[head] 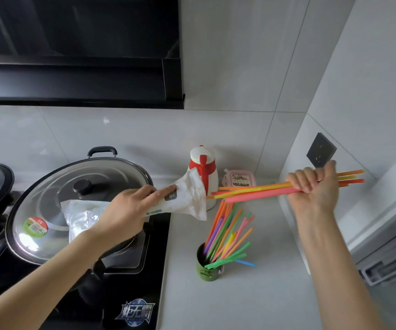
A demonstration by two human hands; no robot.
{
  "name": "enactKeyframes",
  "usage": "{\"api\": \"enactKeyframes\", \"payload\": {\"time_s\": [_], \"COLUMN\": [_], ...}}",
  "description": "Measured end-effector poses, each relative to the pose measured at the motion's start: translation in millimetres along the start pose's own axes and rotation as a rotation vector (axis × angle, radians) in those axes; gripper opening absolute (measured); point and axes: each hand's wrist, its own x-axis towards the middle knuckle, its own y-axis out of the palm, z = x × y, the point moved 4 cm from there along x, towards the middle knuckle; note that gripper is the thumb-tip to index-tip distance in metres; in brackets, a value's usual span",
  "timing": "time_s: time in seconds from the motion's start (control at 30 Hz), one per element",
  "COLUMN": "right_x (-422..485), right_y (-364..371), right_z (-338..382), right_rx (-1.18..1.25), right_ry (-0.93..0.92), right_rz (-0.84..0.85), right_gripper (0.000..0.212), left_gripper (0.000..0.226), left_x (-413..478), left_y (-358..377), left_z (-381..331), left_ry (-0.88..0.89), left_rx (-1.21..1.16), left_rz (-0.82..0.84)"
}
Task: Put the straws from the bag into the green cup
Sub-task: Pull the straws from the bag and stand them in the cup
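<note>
My left hand [130, 210] grips a white plastic bag [187, 196] over the stove, its open mouth pointing right. My right hand [316, 184] holds a bundle of red, yellow and orange straws [254, 190] in a fist, level and just clear of the bag's mouth. Below them, on the counter, stands the green cup [207, 269] with several coloured straws [225, 232] fanning out of it up and to the right. One blue straw [245, 262] sticks out low beside the cup.
A steel-lidded wok [56, 206] sits on the black stove [130, 294] at left. A white and red jug [203, 170] and a pink box [239, 179] stand against the back wall. A black wall socket [320, 150] is behind my right hand; a window frame [387, 253] at right.
</note>
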Motion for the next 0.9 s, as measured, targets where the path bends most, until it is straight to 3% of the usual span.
{"api": "enactKeyframes", "payload": {"time_s": [0.17,0.37,0.47,0.67,0.8,0.9], "right_x": [2.5,-14.0,-20.1,-21.6,-16.0,-14.2], "right_y": [-1.9,-5.7,-17.2,-23.4,-18.6,-18.0], "right_z": [-0.7,-94.5,-133.2,-164.0,-155.1,-143.0], "right_rx": [-0.325,-0.636,-0.819,-1.306,-1.162,-1.182], "right_ry": [-0.054,0.068,0.138,0.237,0.268,0.101], "right_rz": [0.006,0.141,0.202,0.386,0.367,0.399], "right_gripper": [0.057,0.054,0.042,0.033,0.023,0.031], "left_gripper": [0.096,0.097,0.097,0.096,0.097,0.097], "left_x": [-7.6,-9.5,-10.8,-15.0,-16.8,-17.0], "left_y": [4.4,8.3,7.9,8.1,11.8,14.9], "left_z": [10.2,10.1,11.7,10.7,11.8,13.1], "left_ry": [-0.007,0.014,0.007,-0.001,-0.001,0.0], "left_rx": [0.042,0.063,0.063,0.058,0.06,0.056], "left_rz": [0.027,0.03,0.023,0.007,0.001,0.007]}}
